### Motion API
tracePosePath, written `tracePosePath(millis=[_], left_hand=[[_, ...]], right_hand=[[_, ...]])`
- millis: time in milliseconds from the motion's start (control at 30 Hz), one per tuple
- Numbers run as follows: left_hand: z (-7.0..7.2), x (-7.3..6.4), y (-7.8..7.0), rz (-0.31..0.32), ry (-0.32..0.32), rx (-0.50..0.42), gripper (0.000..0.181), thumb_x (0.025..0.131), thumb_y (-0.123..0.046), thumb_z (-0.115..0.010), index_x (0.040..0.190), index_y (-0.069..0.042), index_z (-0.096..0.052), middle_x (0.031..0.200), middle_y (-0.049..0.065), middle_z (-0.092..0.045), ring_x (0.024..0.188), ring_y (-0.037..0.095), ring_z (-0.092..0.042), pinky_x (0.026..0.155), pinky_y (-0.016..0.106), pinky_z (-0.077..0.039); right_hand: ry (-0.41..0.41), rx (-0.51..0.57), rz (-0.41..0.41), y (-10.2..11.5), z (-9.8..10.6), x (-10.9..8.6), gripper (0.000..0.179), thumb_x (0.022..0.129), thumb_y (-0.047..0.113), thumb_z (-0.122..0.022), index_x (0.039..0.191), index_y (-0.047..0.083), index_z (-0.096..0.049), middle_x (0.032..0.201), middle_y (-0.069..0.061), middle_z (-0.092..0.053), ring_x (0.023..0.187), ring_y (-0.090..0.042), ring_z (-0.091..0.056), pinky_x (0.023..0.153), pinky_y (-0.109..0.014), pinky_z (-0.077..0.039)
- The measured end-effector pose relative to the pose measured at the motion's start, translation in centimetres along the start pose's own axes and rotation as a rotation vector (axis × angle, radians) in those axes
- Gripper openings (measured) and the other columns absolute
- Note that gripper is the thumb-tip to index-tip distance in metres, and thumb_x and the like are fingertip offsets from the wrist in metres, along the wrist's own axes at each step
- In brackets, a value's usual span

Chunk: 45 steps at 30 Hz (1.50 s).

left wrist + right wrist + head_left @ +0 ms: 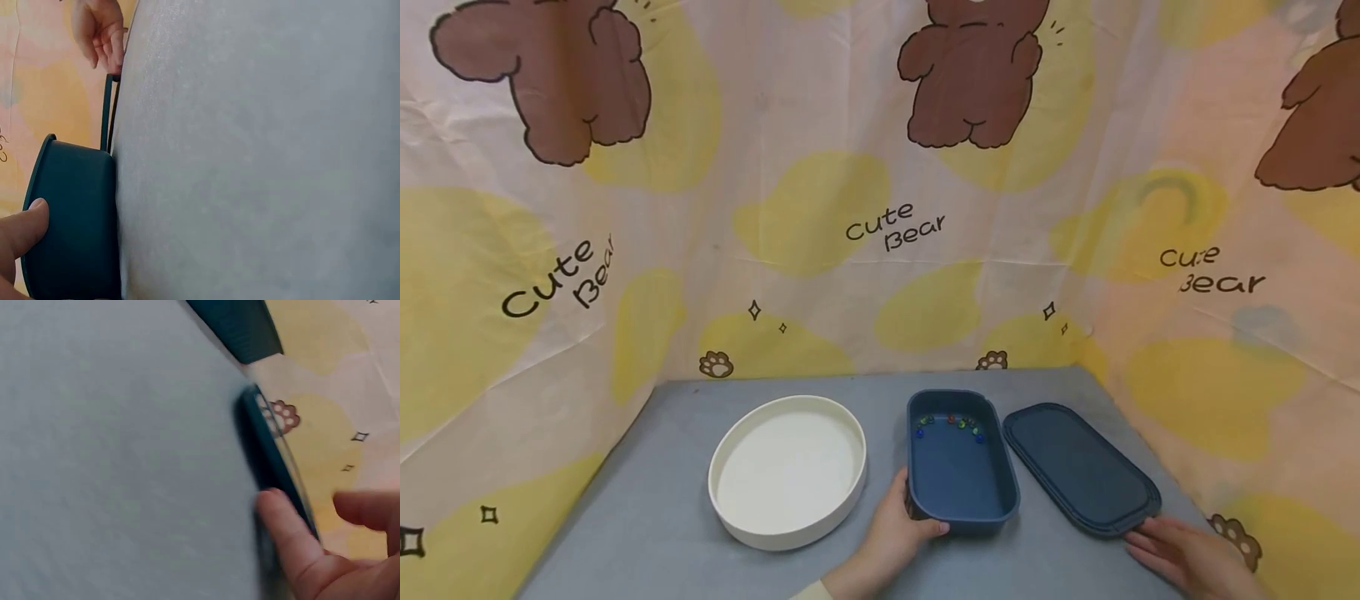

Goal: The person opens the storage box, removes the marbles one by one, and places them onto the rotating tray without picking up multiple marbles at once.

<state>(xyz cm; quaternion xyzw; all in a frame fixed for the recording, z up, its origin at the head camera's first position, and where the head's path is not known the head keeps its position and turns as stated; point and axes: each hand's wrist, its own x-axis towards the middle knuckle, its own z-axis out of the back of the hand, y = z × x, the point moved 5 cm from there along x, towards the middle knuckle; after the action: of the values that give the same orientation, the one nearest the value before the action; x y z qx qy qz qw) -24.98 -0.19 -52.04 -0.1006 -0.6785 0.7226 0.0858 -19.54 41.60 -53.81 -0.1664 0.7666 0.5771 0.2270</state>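
Observation:
My left hand (891, 533) holds the near left corner of a deep blue rectangular box (964, 523); its thumb (34, 225) presses the near wall, and its other fingers are mostly hidden along the left side. Inside the box, toward the far end, lie several small glassy beads (962, 424) in red, green and blue. A flat blue lid (1078, 467) with rounded corners lies right of the box. At the lid's near right end is my right hand (1195, 554), fingertips at the edge. In the right wrist view its thumb and finger stand apart beside the lid's edge (275, 450).
A round, shallow white tray (786, 471) stands on the grey tabletop (647, 517), left of the box. Fabric walls (820, 292) printed with bears and yellow patches rise behind the table and along both sides.

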Motion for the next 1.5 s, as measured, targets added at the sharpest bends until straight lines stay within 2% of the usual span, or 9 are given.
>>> tracePosePath(millis=[67,133,167,267,367,667,967,1267,1500], left_hand=[[-0.1,0.0,0.0,0.002,-0.003,0.008,0.102,0.073,0.000,-0.087,0.158,-0.003,-0.030,0.160,0.018,-0.042,0.151,0.037,-0.033,0.124,0.057,-0.024],[-0.3,0.1,0.1,0.001,-0.003,0.008,0.102,0.073,0.000,-0.087,0.158,-0.003,-0.030,0.160,0.018,-0.042,0.151,0.037,-0.033,0.124,0.057,-0.025],[-0.3,0.1,0.1,0.001,-0.003,0.010,0.102,0.073,0.000,-0.087,0.158,-0.003,-0.030,0.159,0.018,-0.043,0.151,0.037,-0.034,0.124,0.056,-0.026],[-0.3,0.1,0.1,-0.006,0.003,0.000,0.101,0.074,0.001,-0.086,0.158,-0.002,-0.030,0.159,0.019,-0.042,0.150,0.037,-0.035,0.124,0.055,-0.028],[-0.1,0.1,0.1,-0.011,0.004,0.000,0.102,0.074,0.002,-0.086,0.158,-0.001,-0.029,0.160,0.021,-0.040,0.150,0.039,-0.034,0.124,0.056,-0.027],[0.7,0.2,-0.3,-0.004,0.024,0.025,0.112,0.071,-0.003,-0.090,0.160,-0.001,-0.023,0.164,0.023,-0.032,0.153,0.042,-0.027,0.124,0.055,-0.026],[1.5,0.0,-1.2,0.012,-0.028,0.226,0.111,0.073,-0.024,-0.094,0.159,-0.001,-0.028,0.163,0.028,-0.030,0.151,0.048,-0.026,0.123,0.064,-0.023],[2.5,-0.5,-3.1,-0.043,-0.016,0.276,0.110,0.078,-0.032,-0.091,0.160,-0.002,-0.026,0.162,0.029,-0.031,0.147,0.049,-0.034,0.119,0.063,-0.034],[3.8,-0.5,-4.6,-0.078,0.015,0.309,0.109,0.079,-0.040,-0.089,0.161,-0.006,-0.025,0.161,0.029,-0.034,0.141,0.053,-0.042,0.113,0.062,-0.043]], right_hand=[[0.069,-0.076,-0.001,0.4,0.2,-0.6,0.084,0.105,0.009,-0.057,0.150,-0.025,0.005,0.113,-0.031,-0.067,0.104,-0.029,-0.073,0.110,-0.053,-0.050],[0.161,-0.166,0.005,0.8,0.2,-1.2,0.071,0.108,0.012,-0.053,0.147,-0.029,-0.011,0.111,-0.010,-0.071,0.108,-0.027,-0.072,0.108,-0.053,-0.052],[0.191,-0.211,0.012,1.0,0.2,-1.5,0.062,0.109,0.013,-0.050,0.143,-0.030,-0.021,0.112,-0.008,-0.071,0.109,-0.026,-0.072,0.107,-0.052,-0.053],[0.215,-0.347,0.023,1.4,0.2,-2.2,0.056,0.110,0.018,-0.049,0.136,-0.029,-0.034,0.116,-0.010,-0.072,0.109,-0.027,-0.072,0.101,-0.050,-0.057],[0.154,-0.435,0.040,2.1,0.0,-2.6,0.057,0.108,0.021,-0.053,0.136,-0.027,-0.039,0.116,-0.012,-0.073,0.107,-0.029,-0.073,0.097,-0.050,-0.060],[0.059,-0.664,0.244,5.2,-3.7,-2.5,0.067,0.109,0.032,-0.051,0.147,-0.020,-0.033,0.131,-0.023,-0.067,0.108,-0.024,-0.074,0.089,-0.043,-0.063],[0.027,-0.761,0.426,6.7,-8.8,-1.9,0.062,0.107,0.036,-0.055,0.146,-0.011,-0.044,0.144,-0.030,-0.055,0.115,-0.025,-0.070,0.092,-0.038,-0.063],[0.007,-0.849,0.527,8.4,-12.0,-0.9,0.055,0.103,0.042,-0.060,0.139,0.000,-0.056,0.137,-0.021,-0.062,0.119,-0.031,-0.066,0.092,-0.035,-0.062],[-0.008,-0.947,0.693,10.2,-15.2,-0.9,0.043,0.101,0.037,-0.065,0.131,0.006,-0.065,0.126,-0.011,-0.070,0.113,-0.025,-0.068,0.089,-0.028,-0.062]])
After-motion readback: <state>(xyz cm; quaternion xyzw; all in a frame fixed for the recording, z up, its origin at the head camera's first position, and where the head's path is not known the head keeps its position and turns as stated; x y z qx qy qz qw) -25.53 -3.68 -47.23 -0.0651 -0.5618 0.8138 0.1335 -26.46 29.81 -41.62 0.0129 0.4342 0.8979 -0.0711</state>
